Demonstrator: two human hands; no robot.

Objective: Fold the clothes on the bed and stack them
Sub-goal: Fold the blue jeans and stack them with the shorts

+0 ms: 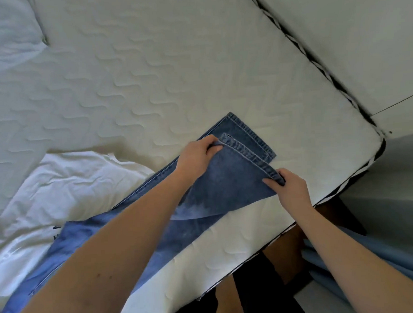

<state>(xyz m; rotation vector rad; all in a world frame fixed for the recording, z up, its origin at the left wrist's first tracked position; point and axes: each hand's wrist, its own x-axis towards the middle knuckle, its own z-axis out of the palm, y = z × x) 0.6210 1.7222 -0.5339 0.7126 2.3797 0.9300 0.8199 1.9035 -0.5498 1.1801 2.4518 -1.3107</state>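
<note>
Denim fills the lower middle of the frame: a pair of blue jeans [225, 184] lies diagonally across the bed [131, 72], running from the lower left corner up to stitched leg hems near the centre right. One leg lies flat, its hem squared off with a double row of pale thread; the other leg's hem end is raised above it. The left hand [196, 156] pinches that raised hem at its upper corner, fingers curled round the cloth edge. The right hand [289, 188] grips the same hem at its lower corner, thumb on top and fingers tucked beneath. The fabric between the hands is drawn fairly straight, and behind them it sags in a soft curve. The bed's cover is off-white and quilted in wavy stitched lines. Left of the jeans lies a crumpled white garment [60, 186]. A pale pillow [8, 34] sits at the upper left.
</note>
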